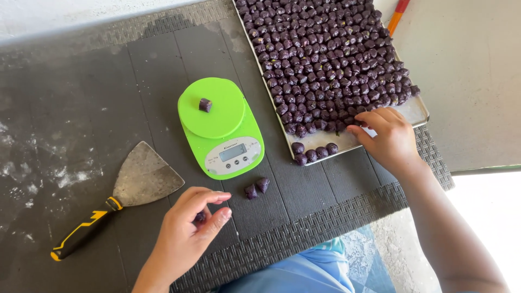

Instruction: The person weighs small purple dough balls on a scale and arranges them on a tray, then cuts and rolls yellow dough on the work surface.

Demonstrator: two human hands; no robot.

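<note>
Two hands over a dark woven mat (336, 217): left grip (209, 214) pinches a purple piece (201, 217); right grip (361, 127) unclear.

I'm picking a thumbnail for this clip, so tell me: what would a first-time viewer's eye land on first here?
First, the bright green kitchen scale at centre on the dark mat, one purple piece on its platform. Then the metal tray at upper right, packed with rows of purple pieces, the right hand at its near edge. Lower left lies a wide scraper, beside the left hand pinching another piece.
</note>
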